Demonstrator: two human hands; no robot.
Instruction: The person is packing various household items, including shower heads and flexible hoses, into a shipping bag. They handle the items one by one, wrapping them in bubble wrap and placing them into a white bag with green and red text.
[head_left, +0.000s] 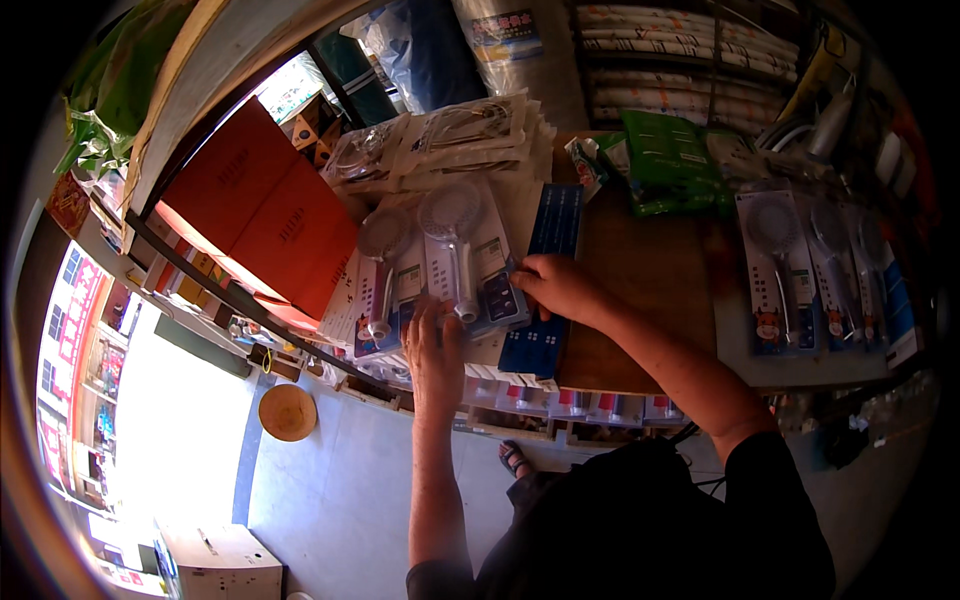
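Observation:
Two hand-held shower heads in clear blister packs lie side by side on a stack of cards at the table's front. My right hand (559, 286) has its thumb and fingers at the right edge of the nearer-right shower head pack (452, 251). My left hand (435, 356) lies over the lower edges, where this pack meets the left shower head pack (381, 274). Its fingertips touch the plastic; whether they pinch an edge is hard to see. A dark blue printed card strip (555, 217) runs beneath and beside my right hand.
Orange-red boxes (259, 210) stand along the left edge. Bagged hoses (465, 135) are piled behind the packs. Green packets (667, 161) lie at the back of the wooden tabletop (637, 300). More shower head packs (776, 270) sit at the right. Below is a round stool (288, 412).

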